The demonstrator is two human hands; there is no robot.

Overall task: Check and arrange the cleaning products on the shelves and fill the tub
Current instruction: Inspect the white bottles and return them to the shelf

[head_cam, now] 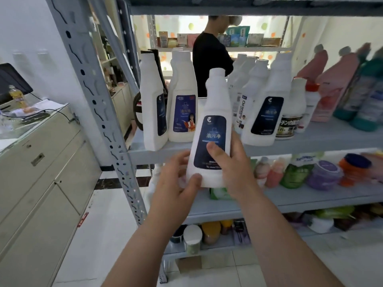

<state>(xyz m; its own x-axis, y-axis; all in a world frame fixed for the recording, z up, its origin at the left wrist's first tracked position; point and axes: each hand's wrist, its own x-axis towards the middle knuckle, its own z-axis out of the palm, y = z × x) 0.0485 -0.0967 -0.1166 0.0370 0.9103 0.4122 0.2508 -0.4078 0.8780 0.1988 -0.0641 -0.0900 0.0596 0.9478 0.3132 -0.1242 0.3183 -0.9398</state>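
Bottle point(211, 129) sits upright before the shelf point(310, 141), our left hand point(176, 181) cupping its base, right hand point(230, 164) gripping the label; we should keep it level while checking

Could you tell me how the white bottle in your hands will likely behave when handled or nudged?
The white bottle looks like rigid plastic, so it should probably hold its shape under the left hand and right hand. Tall with a narrow neck, it may tip if nudged high. Its smooth wall could be slippery.
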